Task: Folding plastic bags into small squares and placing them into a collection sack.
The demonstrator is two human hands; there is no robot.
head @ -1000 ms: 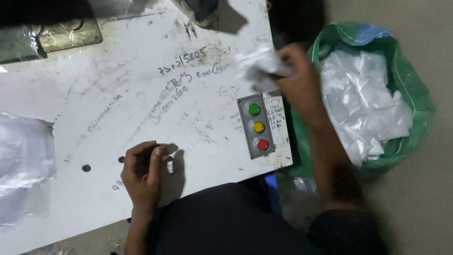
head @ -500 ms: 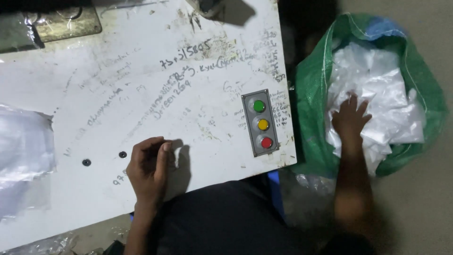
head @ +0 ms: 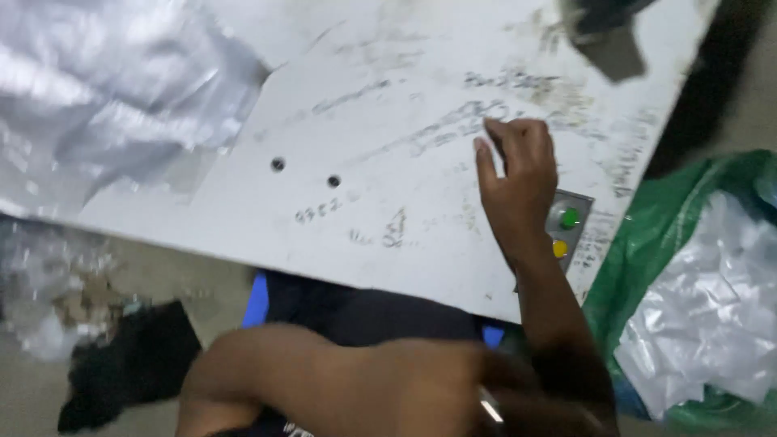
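My right hand (head: 518, 190) rests on the white scribbled table top (head: 388, 105), back up, thumb to the left and fingers curled in, with nothing seen in it. It lies just left of a small grey button panel (head: 573, 220) with a green and a yellow button; the wrist covers part of the panel. My left forearm (head: 340, 380) lies across the bottom of the view below the table edge. Its hand is lost in the dark blur near my right elbow.
A crumpled clear plastic sheet (head: 105, 97) covers the table's upper left. Two small holes (head: 278, 164) sit in the top. A green sack (head: 664, 235) holding clear plastic (head: 712, 307) stands at the right. A black item (head: 129, 364) lies on the floor lower left.
My right hand has left the green sack and come onto the table beside the button panel. My left hand has come off the table. The view has swung left.
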